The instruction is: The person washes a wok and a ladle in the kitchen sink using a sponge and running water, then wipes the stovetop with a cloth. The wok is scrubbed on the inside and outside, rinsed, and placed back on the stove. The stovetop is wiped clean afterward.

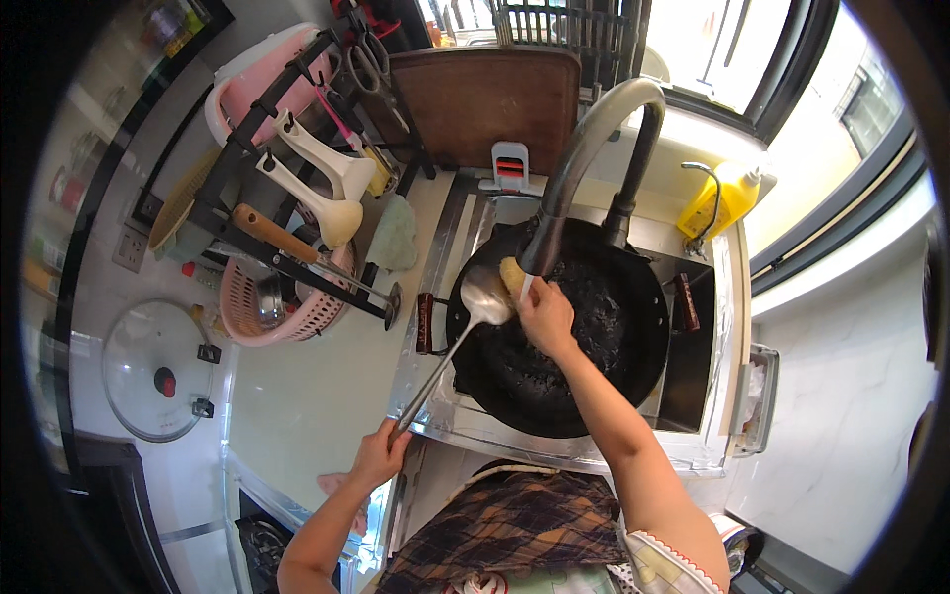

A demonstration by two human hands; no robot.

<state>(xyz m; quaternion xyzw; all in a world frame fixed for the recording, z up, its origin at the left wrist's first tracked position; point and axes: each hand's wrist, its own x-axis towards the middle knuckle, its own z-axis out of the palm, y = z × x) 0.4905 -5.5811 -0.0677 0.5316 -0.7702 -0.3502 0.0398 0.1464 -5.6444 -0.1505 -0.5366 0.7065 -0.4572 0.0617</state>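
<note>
My left hand grips the handle of a long metal wok spatula, whose wide head is over the left part of a black wok. In my right hand is a yellowish scrubbing sponge, close against the far edge of the spatula head. Water runs from the tall kitchen faucet right by my right fingers. Some water lies in the bottom of the wok. It rests over the stainless steel sink, its two dark wooden side handles pointing left and right.
A black rack with hanging ladles and scissors stands at left, above a pink plastic basket. A glass lid hangs on the wall. Behind the sink leans a wooden cutting board. A yellow bottle stands back right.
</note>
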